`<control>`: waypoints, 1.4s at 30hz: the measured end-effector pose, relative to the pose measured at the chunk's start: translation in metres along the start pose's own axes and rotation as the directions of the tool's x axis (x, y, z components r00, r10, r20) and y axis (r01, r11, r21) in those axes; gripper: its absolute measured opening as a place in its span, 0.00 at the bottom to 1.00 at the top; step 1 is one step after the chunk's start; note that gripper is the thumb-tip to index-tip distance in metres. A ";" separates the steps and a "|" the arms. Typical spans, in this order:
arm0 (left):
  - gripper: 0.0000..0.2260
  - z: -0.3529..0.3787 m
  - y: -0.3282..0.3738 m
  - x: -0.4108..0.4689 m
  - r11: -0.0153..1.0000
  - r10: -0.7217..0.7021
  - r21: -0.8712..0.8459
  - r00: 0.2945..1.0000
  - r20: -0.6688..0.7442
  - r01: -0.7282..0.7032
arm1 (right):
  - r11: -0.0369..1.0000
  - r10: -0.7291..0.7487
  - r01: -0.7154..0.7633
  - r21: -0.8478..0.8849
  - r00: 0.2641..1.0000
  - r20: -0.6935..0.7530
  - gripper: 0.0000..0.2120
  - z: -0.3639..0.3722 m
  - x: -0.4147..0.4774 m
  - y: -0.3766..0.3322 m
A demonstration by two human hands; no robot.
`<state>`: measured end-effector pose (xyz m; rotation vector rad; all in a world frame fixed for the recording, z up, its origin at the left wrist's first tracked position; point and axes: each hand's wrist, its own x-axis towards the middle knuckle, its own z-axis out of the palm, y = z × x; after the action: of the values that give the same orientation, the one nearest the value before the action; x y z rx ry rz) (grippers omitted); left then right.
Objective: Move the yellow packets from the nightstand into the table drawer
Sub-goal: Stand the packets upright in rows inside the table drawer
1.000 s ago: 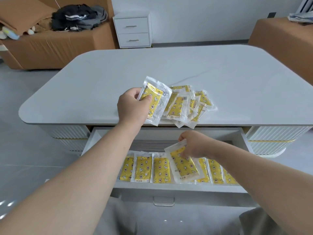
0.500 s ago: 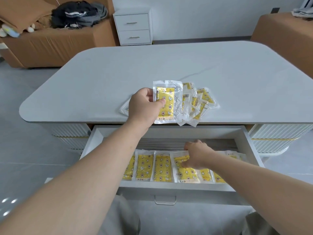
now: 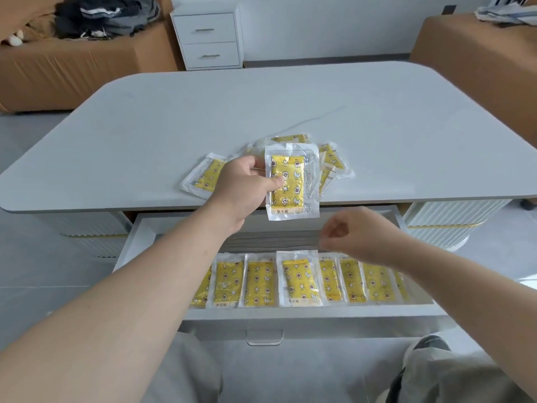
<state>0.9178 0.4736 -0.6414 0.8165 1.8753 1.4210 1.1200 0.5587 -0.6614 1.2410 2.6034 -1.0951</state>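
Packet point(image 3: 290, 181): yellow with a star-and-moon print, sealed in a clear flat sleeve. It is pinched upright between the thumb and fingers of the left hand point(image 3: 244, 187), above the table's near edge.

Around the grip, largest first:
- The table point(image 3: 203, 112) lies beneath and beyond it.
- The open drawer point(image 3: 139, 242) sits below it, nearer the person.
- A row point(image 3: 296, 282) of like packets lies flat, side by side, along the drawer front.
- A loose pile point(image 3: 331, 161) sits on the tabletop just behind and right of the grip.
- A lone packet point(image 3: 203, 175) lies left of the grip, partly hidden by the hand.

The right hand point(image 3: 357, 237) hovers below and right of the grip, over the drawer, fingers loosely curled and holding nothing.

The tabletop is matt pale grey with rounded corners, on a ribbed white base. Far beyond the grip a white two-drawer nightstand point(image 3: 209, 36) stands at the wall. A brown sofa point(image 3: 72, 68) bearing dark clothes point(image 3: 107, 16) is far left. The floor point(image 3: 35, 286) is grey. The sleeves are glossy and crinkled.
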 end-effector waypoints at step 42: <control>0.02 0.010 -0.021 -0.012 0.597 0.300 0.739 0.941 0.157 -0.314 | 0.857 0.334 -0.257 -0.447 0.937 0.103 0.22 0.049 0.029 0.048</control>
<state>0.9311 0.4653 -0.6625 1.6163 2.4248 0.7206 1.1221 0.5678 -0.7354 1.3050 2.2460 -0.5108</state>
